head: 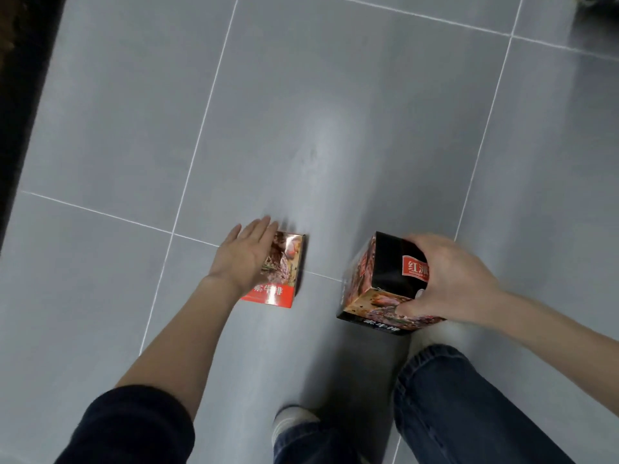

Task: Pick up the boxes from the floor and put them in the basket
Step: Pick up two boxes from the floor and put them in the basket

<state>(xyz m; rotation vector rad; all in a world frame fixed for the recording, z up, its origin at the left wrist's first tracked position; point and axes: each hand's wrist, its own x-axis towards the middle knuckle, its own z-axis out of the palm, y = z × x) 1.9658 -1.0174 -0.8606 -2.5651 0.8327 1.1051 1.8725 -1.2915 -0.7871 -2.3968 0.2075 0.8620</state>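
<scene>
two boxes are in play: the right hand [449, 279] grips the black box [385, 279], while the left hand [244, 252], flat and open, could nudge the red box [284, 272] away across the slick floor [301, 112].

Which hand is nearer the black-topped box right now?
Right. The right hand is wrapped over the black-topped box, fingers on its top and near face. The left hand is off to its left, resting flat on the red box.
</scene>
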